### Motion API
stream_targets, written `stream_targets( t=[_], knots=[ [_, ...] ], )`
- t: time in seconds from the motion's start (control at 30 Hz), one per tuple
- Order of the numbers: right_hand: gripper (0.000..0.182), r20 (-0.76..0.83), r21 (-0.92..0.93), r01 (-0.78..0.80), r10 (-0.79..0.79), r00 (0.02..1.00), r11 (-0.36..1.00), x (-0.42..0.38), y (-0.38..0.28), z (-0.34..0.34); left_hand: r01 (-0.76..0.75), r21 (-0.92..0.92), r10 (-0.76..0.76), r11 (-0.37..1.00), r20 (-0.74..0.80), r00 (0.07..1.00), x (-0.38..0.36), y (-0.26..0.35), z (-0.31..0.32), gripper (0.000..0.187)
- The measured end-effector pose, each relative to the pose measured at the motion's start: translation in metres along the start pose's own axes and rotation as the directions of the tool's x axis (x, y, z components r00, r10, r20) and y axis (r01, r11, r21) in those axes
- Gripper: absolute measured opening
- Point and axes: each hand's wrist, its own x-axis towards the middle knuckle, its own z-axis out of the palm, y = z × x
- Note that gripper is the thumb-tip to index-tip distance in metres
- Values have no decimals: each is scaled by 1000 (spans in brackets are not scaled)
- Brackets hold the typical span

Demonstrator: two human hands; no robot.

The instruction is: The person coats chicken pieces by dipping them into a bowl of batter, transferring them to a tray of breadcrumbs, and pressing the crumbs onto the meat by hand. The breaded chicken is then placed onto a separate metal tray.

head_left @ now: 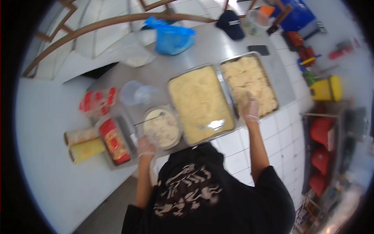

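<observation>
My left hand, in a clear plastic glove, is at the near left rim of a round bowl. The bowl holds a creamy white liquid with pale pieces in it, and a dark thin-handled utensil lies across its rim. Blur hides how the left fingers are bent. Over the near left part of the right metal tray, my right hand, also gloved, has its fingers closed on a pale crumb-coated piece. Similar coated pieces fill that tray.
Between bowl and right tray, a second metal tray holds pale yellow crumbs. Left stand a clear plastic jug, red packets and rolls. Behind are a blue bag, a dark cap and a phone-like black slab.
</observation>
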Motion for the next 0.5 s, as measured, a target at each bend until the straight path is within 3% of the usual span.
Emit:
stream_targets(
  t=[0.03,0.07,0.1,0.17,0.2,0.27,0.3,0.37,0.5],
  knots=[
    [41,-9,0,17,-17,1000,1000,-11,-13,10,-9,61,7,998,36,999,6,3,0,43],
    [40,134,30,-60,55,989,998,-12,-31,8,-63,73,59,995,62,996,12,-6,9,42],
    [38,277,37,-134,119,953,990,-11,-42,4,-150,72,154,986,-49,987,13,-8,19,41],
    [37,62,-40,52,-49,997,998,-25,-24,32,-146,-1,146,989,-2,989,27,-3,27,43],
    [37,62,-25,56,-54,997,998,-26,-33,28,-138,11,138,990,-8,990,33,3,23,43],
    [38,126,16,-89,86,988,996,-23,-49,-2,-170,78,152,982,199,968,42,22,8,41],
    [38,120,13,-92,90,989,996,-25,-55,-10,-177,76,159,981,198,967,46,37,0,41],
    [39,194,117,-183,158,968,976,-32,-70,-23,-355,187,304,916,257,917,52,63,-8,35],
    [42,252,169,-261,215,944,950,-53,-99,-39,-479,199,468,855,103,878,74,77,26,31]
  ],
)
